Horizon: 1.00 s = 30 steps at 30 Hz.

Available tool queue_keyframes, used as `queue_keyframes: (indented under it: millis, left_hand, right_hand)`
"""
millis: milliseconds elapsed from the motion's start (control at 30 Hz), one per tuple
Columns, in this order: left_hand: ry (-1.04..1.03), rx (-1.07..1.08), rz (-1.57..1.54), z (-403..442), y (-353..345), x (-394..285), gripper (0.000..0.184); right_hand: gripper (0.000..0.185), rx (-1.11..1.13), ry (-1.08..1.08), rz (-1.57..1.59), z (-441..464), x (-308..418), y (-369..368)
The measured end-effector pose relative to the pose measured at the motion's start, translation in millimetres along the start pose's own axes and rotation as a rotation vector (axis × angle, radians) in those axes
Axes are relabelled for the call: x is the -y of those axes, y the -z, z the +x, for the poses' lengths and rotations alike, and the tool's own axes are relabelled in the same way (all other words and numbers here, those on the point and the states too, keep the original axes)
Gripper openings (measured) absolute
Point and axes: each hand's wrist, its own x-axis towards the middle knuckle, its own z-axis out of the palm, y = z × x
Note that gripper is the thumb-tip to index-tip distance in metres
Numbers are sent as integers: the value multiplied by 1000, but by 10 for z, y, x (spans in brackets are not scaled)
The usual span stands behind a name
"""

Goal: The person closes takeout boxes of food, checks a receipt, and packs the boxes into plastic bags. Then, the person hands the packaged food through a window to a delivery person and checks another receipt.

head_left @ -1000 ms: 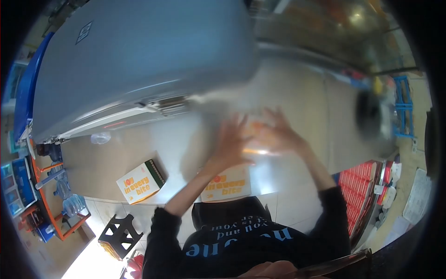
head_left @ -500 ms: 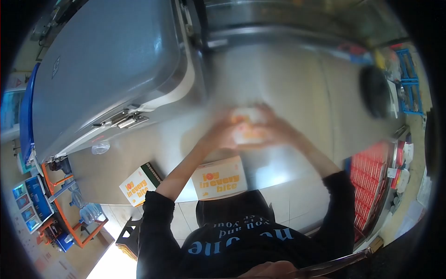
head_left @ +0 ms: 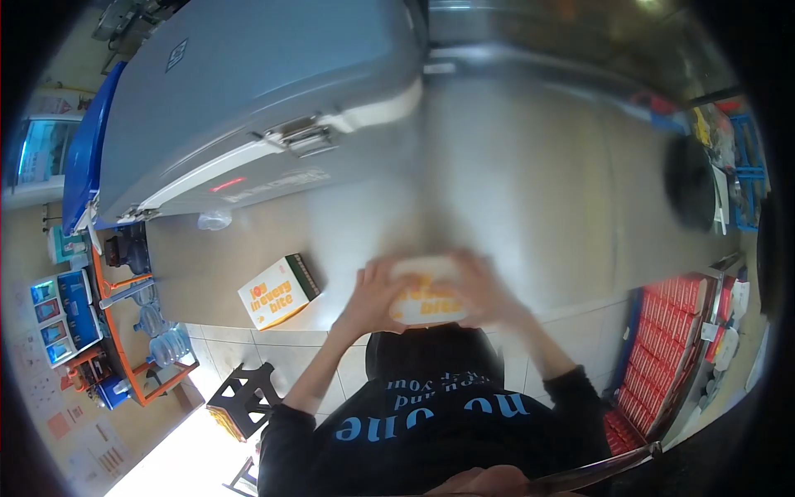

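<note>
Close to the counter's front edge, a white food box with orange lettering sits between my two hands. My left hand is wrapped round its left side, fingers over the upper edge. On the opposite side my right hand grips the box, partly smeared by motion. Whether a second box lies beneath it cannot be made out. Further left, another white box with the same lettering and a dark green side stands apart from my hands.
A large grey insulated chest with a metal latch takes up the back left of the steel counter. A small clear plastic piece lies near it. Stacked red packs are at the right, a black stool below left.
My hands have come back toward my body, from holding a box over the middle of the counter to the spot where another box lay. The view has shifted slightly.
</note>
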Motion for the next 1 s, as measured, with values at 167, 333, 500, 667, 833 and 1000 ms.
queue_keyframes:
  millis: [167, 333, 500, 667, 833, 1000]
  left_hand:
    - [-54, -407, -908, -256, -788, 518, 85]
    - [91, -482, -1351, -471, -1071, 651, 87]
    - [139, -526, -1375, -1653, -301, 1022, 82]
    - [441, -688, -1340, -2887, -513, 1938, 71]
    - [-8, -994, -1550, -2908, -453, 2471, 71]
    - [80, -618, -1399, -1443, -94, 2137, 71]
  right_hand:
    - [85, -563, -246, 708, -268, -105, -352]
    - [96, -506, -396, 1308, -112, 117, -993]
    - [101, -555, -181, 1534, 1002, 1456, -989]
    - [93, -217, 34, 1439, 2044, 1872, -1677]
    - [103, -250, 112, 967, 2190, 1682, -1776]
    - [81, -250, 393, 982, 2436, 1264, -2460]
